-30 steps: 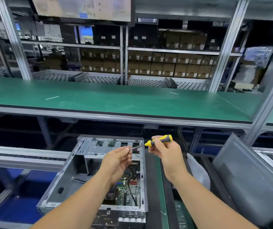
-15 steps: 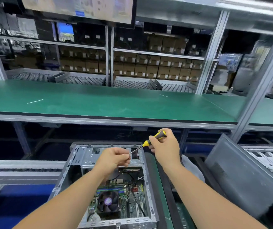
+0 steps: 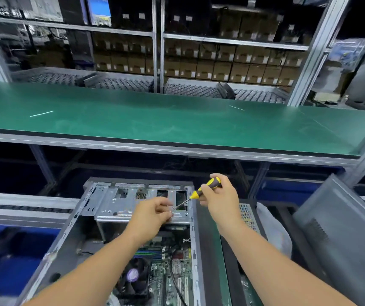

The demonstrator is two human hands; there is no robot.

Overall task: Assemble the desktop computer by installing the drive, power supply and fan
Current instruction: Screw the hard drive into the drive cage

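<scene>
An open grey computer case (image 3: 71,226) lies below me. Its metal drive cage (image 3: 119,204) sits at the far end, and the motherboard with a black CPU fan (image 3: 134,276) shows nearer me. My right hand (image 3: 219,199) grips a yellow-and-black screwdriver (image 3: 210,185), its thin shaft slanting down-left over the cage. My left hand (image 3: 153,214) hovers over the cage with fingertips pinched together at the screwdriver's tip (image 3: 174,208). What the fingertips pinch is too small to make out.
A long green workbench (image 3: 177,122) runs across above the case. A grey side panel (image 3: 342,235) leans at the right, and a white plastic bag (image 3: 272,226) lies beside it. Shelves of brown boxes (image 3: 232,67) fill the background. Conveyor rails (image 3: 22,206) run at the left.
Both hands have sunk lower over the drive cage and the screwdriver tip now points at the cage top. The view has tilted down, showing more of the motherboard and fan.
</scene>
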